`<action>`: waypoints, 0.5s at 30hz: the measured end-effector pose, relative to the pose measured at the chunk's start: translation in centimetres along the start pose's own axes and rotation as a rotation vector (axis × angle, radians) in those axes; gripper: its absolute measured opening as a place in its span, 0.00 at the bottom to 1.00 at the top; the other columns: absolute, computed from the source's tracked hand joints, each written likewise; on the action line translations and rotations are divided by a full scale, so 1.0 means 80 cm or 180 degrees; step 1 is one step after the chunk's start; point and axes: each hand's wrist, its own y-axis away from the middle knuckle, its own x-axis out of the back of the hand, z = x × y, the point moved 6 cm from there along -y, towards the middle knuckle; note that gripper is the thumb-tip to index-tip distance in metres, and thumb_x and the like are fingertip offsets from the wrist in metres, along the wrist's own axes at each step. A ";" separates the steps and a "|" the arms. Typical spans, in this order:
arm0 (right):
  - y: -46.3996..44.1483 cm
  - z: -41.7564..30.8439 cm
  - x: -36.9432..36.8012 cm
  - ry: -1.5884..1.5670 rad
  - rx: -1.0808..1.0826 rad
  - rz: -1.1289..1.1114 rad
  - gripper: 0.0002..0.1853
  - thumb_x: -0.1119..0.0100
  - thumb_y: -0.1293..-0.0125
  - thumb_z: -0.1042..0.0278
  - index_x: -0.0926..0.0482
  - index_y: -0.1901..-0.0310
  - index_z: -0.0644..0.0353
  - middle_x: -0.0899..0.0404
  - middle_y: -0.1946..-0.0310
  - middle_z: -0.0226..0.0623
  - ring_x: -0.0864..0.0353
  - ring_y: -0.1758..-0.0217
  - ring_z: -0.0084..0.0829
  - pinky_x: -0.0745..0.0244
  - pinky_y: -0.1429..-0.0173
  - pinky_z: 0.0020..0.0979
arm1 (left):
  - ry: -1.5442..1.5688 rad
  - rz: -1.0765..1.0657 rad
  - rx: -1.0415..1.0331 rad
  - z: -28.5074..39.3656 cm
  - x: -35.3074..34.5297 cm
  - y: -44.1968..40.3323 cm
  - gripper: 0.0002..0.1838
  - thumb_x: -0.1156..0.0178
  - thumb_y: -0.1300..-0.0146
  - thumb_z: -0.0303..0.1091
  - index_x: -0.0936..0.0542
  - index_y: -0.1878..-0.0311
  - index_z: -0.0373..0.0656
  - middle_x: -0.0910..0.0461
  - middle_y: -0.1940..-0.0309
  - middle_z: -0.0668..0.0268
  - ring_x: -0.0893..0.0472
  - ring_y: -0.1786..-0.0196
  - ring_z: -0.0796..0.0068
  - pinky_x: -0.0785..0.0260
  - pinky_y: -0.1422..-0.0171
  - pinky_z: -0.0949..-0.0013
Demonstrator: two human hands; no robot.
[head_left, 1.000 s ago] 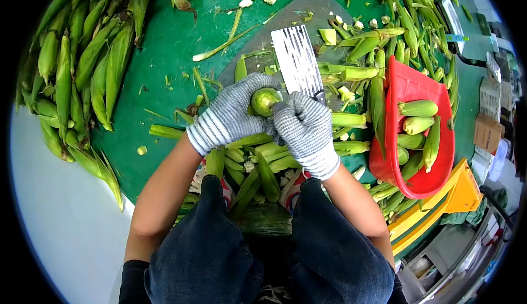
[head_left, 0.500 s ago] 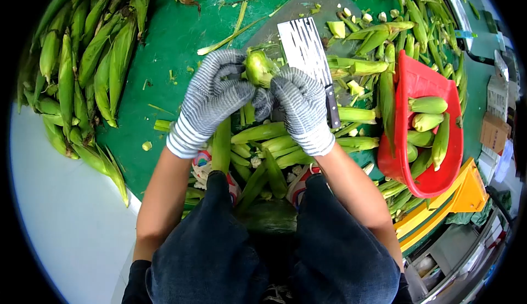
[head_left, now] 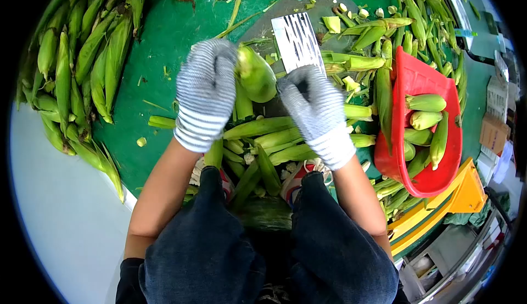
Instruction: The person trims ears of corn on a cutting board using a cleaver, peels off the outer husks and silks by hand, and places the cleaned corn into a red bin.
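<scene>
My left hand (head_left: 207, 82), in a grey striped glove, is closed around one end of an ear of corn (head_left: 256, 76). Pale green husk covers the part of the ear that shows, and it tilts down to the right. My right hand (head_left: 310, 103), gloved the same way, is just right of the ear's free end with its fingers curled in; whether they pinch anything is hidden. Behind that hand a cleaver (head_left: 299, 40) lies on a grey board (head_left: 269, 27), its handle covered. Cut stalks and green husks (head_left: 261, 128) lie below my hands.
Unhusked corn (head_left: 66, 79) is heaped at the left. A red scoop-shaped basket (head_left: 388, 156) at the right holds several trimmed ears (head_left: 427, 103). Husks (head_left: 422, 18) pile up behind it, and a yellow plastic piece (head_left: 466, 186) stands below. Scraps litter the green surface (head_left: 159, 13).
My hands were together at the end of the ear; now they are apart, the right one lower and further right. The ear has turned so its side shows.
</scene>
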 end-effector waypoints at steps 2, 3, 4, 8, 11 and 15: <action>-0.002 -0.029 0.011 0.0343 0.0265 -0.0178 0.16 0.35 0.44 0.66 0.26 0.58 0.66 0.25 0.75 0.42 0.25 0.72 0.41 0.29 0.65 0.38 | -0.0168 -0.0115 -0.0207 0.026 -0.006 0.006 0.04 0.49 0.39 0.20 0.26 0.63 0.37 0.23 0.67 0.55 0.21 0.64 0.60 0.27 0.55 0.65; 0.001 -0.042 0.007 0.0618 0.0597 -0.0253 0.16 0.34 0.45 0.68 0.24 0.57 0.66 0.23 0.72 0.43 0.23 0.68 0.41 0.28 0.61 0.37 | -0.0252 -0.0184 -0.0453 0.037 -0.011 0.011 0.04 0.49 0.39 0.20 0.26 0.63 0.36 0.23 0.66 0.54 0.21 0.64 0.59 0.28 0.56 0.63; 0.004 -0.055 0.004 0.0884 0.0936 -0.0300 0.17 0.33 0.47 0.70 0.23 0.56 0.66 0.22 0.69 0.43 0.22 0.63 0.41 0.26 0.56 0.35 | -0.0146 -0.0256 -0.0394 0.036 -0.013 0.015 0.04 0.49 0.39 0.20 0.26 0.62 0.36 0.24 0.67 0.55 0.22 0.65 0.60 0.28 0.56 0.63; 0.018 -0.050 0.008 0.0706 0.1308 0.0141 0.08 0.35 0.47 0.75 0.19 0.64 0.64 0.20 0.67 0.43 0.20 0.62 0.41 0.25 0.55 0.36 | 0.0261 -0.0301 0.0097 0.025 -0.011 0.036 0.05 0.48 0.36 0.24 0.26 0.58 0.36 0.25 0.68 0.59 0.22 0.67 0.69 0.26 0.61 0.66; 0.022 -0.036 0.006 0.0393 0.0857 0.0146 0.04 0.42 0.38 0.76 0.20 0.64 0.66 0.19 0.71 0.37 0.20 0.68 0.27 0.25 0.61 0.26 | 0.1525 -0.0585 0.1783 -0.001 -0.012 0.054 0.07 0.47 0.33 0.28 0.26 0.56 0.35 0.25 0.69 0.64 0.23 0.69 0.77 0.25 0.66 0.71; 0.045 0.076 -0.015 -0.2037 -0.1053 0.0162 0.09 0.50 0.31 0.69 0.26 0.58 0.67 0.23 0.72 0.37 0.22 0.72 0.27 0.21 0.67 0.28 | 0.3457 -0.0214 0.2531 -0.038 -0.017 0.083 0.10 0.44 0.34 0.30 0.25 0.52 0.39 0.22 0.63 0.65 0.22 0.67 0.80 0.27 0.69 0.76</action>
